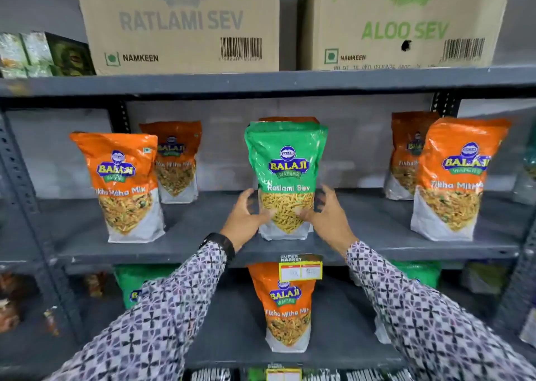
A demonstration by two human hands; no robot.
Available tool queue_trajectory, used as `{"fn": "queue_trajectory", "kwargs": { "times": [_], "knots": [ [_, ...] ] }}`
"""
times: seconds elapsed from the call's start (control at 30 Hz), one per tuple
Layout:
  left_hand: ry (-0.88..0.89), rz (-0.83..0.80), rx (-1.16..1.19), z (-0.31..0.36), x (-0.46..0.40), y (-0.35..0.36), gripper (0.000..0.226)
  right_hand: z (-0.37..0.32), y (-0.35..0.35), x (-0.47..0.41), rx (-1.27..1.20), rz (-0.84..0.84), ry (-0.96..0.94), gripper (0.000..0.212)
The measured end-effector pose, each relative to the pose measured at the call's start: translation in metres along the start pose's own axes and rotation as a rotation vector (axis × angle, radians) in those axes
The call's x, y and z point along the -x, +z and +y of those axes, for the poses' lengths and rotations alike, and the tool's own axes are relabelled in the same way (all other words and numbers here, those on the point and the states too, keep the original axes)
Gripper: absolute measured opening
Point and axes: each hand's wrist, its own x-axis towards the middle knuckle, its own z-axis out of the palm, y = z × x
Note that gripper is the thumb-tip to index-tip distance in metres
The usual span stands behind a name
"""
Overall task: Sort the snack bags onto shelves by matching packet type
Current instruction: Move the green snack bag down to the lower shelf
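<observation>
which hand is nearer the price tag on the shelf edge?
Right, narrowly. The right hand is above and slightly right of the price tag; the left hand is above and further off to its left. Both flank the green bag.

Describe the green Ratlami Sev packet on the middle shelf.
The green Ratlami Sev packet is a glossy plastic pouch with a Balaji Wafers logo, a clear window showing yellow sev, and a white base. It stands upright at the middle shelf's front centre. The left hand and right hand flank its lower half, thumbs on its front.
</observation>
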Motion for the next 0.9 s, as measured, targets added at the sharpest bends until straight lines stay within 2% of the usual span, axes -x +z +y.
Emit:
{"fn": "queue_trajectory", "kwargs": {
  "times": [0.1, 0.2, 0.37, 0.57, 0.73, 0.9],
  "knots": [
    [0.015, -0.064, 0.058, 0.003, -0.006, 0.009, 0.067, 0.003, 0.004, -0.007, -0.063, -0.036, 0.003, 0.071],
    [0.030, -0.039, 0.092, -0.001, -0.011, 0.013, 0.055, 0.003, 0.007, -0.007, -0.037, -0.017, 0.021, 0.053],
    [0.118, 0.001, 0.073, 0.001, 0.009, -0.003, 0.058, -0.017, 0.011, 0.013, -0.021, -0.028, -0.030, 0.051],
    [0.193, 0.081, 0.042, 0.001, 0.066, -0.054, 0.062, -0.050, 0.031, 0.068, -0.014, -0.103, -0.138, 0.052],
    [0.118, 0.157, 0.032, -0.032, 0.129, -0.096, 0.066, -0.043, 0.070, 0.122, 0.015, -0.188, -0.103, 0.060],
    [-0.082, 0.171, -0.037, -0.099, 0.186, -0.127, 0.077, -0.004, 0.113, 0.175, 0.102, -0.331, -0.019, 0.058]
  ]
}}
